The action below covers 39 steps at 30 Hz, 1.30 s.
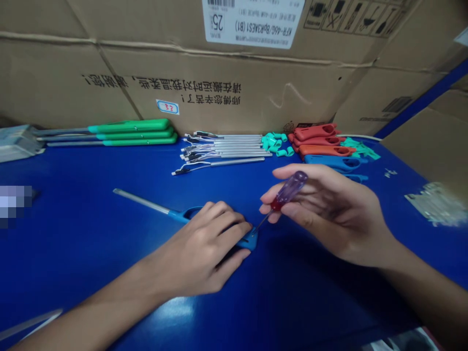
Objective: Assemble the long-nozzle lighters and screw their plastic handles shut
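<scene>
Lying on the blue table is a blue long-necked lighter (179,216), its metal tube pointing to the far left. My left hand (204,248) is closed over the lighter's handle and covers most of it; only the handle's near end and the part around the loop show. In my right hand (340,214) is a small screwdriver (291,190) with a clear purple and red handle, pinched between thumb and fingers. The screwdriver is tilted, and its tip meets the handle's end beside my left fingertips. Whether a screw sits under the tip is too small to tell.
Green lighters (139,131) lie stacked at the back left. Metal tubes with wires (237,146), turquoise pieces (274,143), red handle shells (316,132) and blue shells (331,162) line the back, before a cardboard wall (183,63). Small clear parts (437,204) are heaped at right.
</scene>
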Tool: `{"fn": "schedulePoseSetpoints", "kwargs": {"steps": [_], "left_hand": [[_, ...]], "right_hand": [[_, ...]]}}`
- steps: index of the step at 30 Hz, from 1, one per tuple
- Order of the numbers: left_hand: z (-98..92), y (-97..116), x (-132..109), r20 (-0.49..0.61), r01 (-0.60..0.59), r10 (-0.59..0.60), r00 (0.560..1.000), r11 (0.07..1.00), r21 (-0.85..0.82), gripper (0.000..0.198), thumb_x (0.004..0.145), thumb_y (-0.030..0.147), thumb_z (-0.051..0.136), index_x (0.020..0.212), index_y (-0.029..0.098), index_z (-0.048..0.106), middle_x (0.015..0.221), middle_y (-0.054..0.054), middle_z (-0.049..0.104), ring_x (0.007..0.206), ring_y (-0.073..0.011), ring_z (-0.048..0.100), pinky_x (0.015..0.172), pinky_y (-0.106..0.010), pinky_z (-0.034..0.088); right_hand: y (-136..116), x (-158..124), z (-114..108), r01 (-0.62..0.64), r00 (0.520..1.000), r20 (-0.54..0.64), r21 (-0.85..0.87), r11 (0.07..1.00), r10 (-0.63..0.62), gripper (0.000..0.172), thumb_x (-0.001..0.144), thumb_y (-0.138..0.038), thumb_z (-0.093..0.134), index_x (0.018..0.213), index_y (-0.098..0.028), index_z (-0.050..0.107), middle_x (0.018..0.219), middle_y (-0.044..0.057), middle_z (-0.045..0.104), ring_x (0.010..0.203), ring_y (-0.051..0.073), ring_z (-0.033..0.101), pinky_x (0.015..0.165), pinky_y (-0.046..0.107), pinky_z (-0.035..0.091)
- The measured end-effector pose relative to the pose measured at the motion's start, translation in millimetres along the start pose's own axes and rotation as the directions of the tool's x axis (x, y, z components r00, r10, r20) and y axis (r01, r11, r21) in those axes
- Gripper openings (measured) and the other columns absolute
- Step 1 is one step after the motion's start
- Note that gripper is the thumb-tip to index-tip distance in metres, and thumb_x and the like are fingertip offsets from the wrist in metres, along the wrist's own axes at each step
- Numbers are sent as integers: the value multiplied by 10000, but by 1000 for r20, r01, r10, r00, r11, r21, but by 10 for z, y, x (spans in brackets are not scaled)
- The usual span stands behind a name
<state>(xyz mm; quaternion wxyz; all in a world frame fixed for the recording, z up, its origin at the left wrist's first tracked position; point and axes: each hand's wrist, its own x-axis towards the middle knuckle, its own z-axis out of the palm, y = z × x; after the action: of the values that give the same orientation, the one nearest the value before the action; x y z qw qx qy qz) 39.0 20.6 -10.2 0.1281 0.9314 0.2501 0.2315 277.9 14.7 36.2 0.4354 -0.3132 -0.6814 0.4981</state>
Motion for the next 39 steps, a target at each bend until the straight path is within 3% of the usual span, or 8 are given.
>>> {"fn": "schedulePoseSetpoints", "kwargs": {"steps": [17,23,26,33,39], "left_hand": [[-2,3,6,-10,-6,6,1000,1000,17,256,948,233,572,1169,113,620,1095,-141,667,1015,-292,568,883,-514,497],[0,-1,22,-38,-34,35,999,999,20,235,931,205,581,1137,102,627,1031,-134,669,956,-269,578,832,-457,516],[2,-9,9,-25,-22,23,999,999,30,218,935,213,579,1123,114,627,1081,-138,665,1004,-289,577,865,-491,506],[-1,0,7,-27,-17,18,999,1000,24,175,946,219,568,1081,123,624,1043,-118,666,976,-285,563,845,-503,496],[6,3,12,-42,-28,29,999,999,25,174,946,217,570,1076,114,624,1057,-122,665,965,-277,551,820,-479,484]], "right_hand": [[39,-18,52,-27,998,52,-82,996,31,483,925,-70,612,1332,-318,536,1122,36,696,1007,192,714,908,314,620],[117,-2,132,89,992,112,-266,960,-61,376,934,-72,575,1271,-238,567,1041,26,717,958,142,714,884,264,592],[107,2,150,98,994,87,-354,930,-72,324,921,-98,614,1214,-235,599,1008,23,734,935,150,724,870,256,592],[100,14,175,145,988,7,-354,924,-152,266,840,-127,755,1066,-226,655,947,-1,757,802,133,735,810,230,606],[141,41,198,212,977,58,-364,907,-205,94,863,-120,718,883,-199,672,843,29,706,775,153,674,725,264,555]]}}
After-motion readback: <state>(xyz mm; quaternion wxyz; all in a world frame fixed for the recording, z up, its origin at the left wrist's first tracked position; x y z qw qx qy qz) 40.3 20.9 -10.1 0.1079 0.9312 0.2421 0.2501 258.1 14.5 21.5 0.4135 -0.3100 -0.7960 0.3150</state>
